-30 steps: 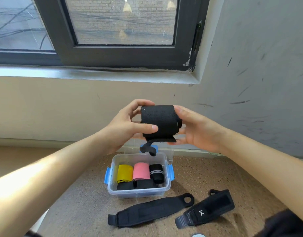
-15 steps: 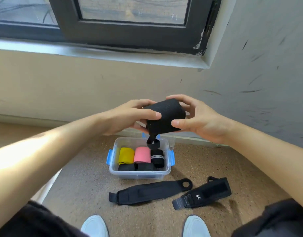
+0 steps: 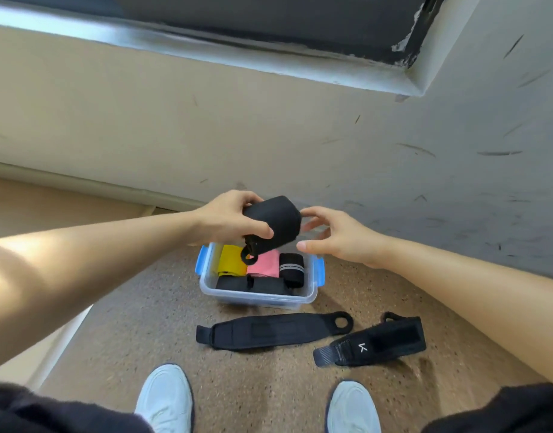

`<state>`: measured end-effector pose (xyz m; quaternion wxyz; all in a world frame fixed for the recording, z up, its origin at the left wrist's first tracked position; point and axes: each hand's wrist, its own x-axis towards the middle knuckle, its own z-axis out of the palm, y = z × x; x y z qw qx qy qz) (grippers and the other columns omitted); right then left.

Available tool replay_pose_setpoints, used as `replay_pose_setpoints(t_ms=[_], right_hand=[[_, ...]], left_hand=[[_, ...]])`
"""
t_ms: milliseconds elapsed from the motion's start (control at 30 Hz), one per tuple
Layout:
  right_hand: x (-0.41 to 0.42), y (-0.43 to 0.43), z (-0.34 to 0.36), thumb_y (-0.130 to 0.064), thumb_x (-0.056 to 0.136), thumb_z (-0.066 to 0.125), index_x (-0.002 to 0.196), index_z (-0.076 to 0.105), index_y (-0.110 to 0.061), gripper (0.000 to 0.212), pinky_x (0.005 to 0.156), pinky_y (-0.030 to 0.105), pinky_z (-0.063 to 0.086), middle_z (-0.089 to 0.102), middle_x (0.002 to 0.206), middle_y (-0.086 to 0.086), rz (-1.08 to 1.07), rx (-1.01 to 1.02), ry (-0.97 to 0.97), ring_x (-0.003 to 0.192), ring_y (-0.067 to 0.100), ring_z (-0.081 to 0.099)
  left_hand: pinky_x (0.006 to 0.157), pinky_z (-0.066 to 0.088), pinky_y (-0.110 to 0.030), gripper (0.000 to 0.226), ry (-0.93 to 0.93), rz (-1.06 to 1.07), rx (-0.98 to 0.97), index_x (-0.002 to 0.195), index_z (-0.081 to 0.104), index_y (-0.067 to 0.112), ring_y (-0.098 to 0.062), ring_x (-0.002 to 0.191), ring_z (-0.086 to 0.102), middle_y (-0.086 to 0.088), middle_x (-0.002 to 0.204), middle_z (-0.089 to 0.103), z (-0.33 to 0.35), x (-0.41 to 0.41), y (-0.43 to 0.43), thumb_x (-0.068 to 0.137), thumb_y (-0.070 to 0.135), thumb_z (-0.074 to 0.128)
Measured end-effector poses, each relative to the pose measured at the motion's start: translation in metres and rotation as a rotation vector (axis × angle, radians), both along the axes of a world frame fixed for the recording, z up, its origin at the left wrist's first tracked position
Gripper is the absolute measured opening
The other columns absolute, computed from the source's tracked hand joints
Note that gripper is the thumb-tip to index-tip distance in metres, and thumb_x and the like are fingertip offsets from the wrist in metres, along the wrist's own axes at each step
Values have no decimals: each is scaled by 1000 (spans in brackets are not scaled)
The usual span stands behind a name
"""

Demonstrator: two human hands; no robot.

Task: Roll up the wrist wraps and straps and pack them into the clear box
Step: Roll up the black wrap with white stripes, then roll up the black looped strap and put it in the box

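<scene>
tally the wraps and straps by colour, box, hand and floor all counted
yellow roll in the clear plastic box: 1
pink roll: 1
black roll with grey stripes: 1
plain black rolls at the box front: seemingly 2
rolled black wrap in the left hand: 1
long flat black strap and flat black strap with a white K, on the floor: 2
total: 8

I can read only one mark: a small white logo shaped like a "K". It is printed on the black strap (image 3: 390, 339) that lies on the floor, in front of the clear box (image 3: 256, 297) and off to its right. The letter sits tilted, near the strap's ribbed tab end.
</scene>
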<state>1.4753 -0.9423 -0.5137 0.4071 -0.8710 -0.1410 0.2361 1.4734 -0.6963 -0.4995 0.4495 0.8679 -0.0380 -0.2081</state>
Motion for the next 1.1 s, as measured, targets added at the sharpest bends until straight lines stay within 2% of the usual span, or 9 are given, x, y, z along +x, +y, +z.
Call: replay_pose_setpoints(t_ms=[133,300,433,500,567,733,867,967,1100], right_hand=[[15,12,-48,-26,94,73,149,46,-26,61,86,37,62,64,123,5,-106,32,184,104,20,68],[35,47,-114,-20,95,72,143,50,-29,54,90,45,61,69,119,16,-341,279,332,102,25,73],[41,64,-165,-16,95,71,137,58,-26,45,81,42,63,68,125,15,-475,464,450,101,30,75],[41,69,-180,-13,96,69,139,56,-24,46,78,38,64,68,125,11,-485,513,481,106,28,73],[43,72,-190,-11,96,68,142,55,-25,49,79,35,64,65,120,2,-455,441,417,108,21,69],[43,79,-206,-5,91,72,137,56,-27,53,85,45,63,59,121,-2,-422,255,164,113,24,64],[36,78,-211,-2,94,66,131,64,-25,44,108,34,51,58,139,-3,-100,99,14,123,14,59],[38,68,-211,-6,98,61,144,56,-30,52,119,35,37,52,151,-5,73,-44,9,140,14,46],[38,49,-204,-22,98,65,137,62,-29,40,110,38,46,62,141,-3,91,-129,-23,131,14,54]], left_hand=[[82,64,-44,70,58,218,-110,121,58,16,-24,95,72,-9,110,66,-55,13,2,58,35,83],[92,60,-44,72,144,434,-316,132,43,20,-23,99,72,-4,116,62,-134,8,-5,74,26,85],[75,59,-27,52,266,505,-417,130,40,17,-19,97,70,-12,116,64,-177,8,-2,88,25,71],[86,57,-32,42,281,508,-348,131,42,15,-19,103,66,-11,118,63,-189,10,2,96,21,64],[97,54,-38,46,260,463,-223,134,44,17,-20,109,64,-8,123,64,-201,13,8,95,26,67],[105,49,-43,55,17,348,138,145,44,21,-20,123,59,-1,138,57,-215,7,14,96,38,66],[94,51,-40,38,-340,141,351,133,59,25,-23,116,57,-4,133,52,-218,3,22,96,24,67],[91,54,-45,36,-422,-35,466,129,65,23,-28,121,53,-7,135,52,-222,1,33,93,23,70],[83,57,-46,46,-433,-189,596,136,62,28,-31,123,55,-5,145,47,-226,-1,40,91,34,71]])
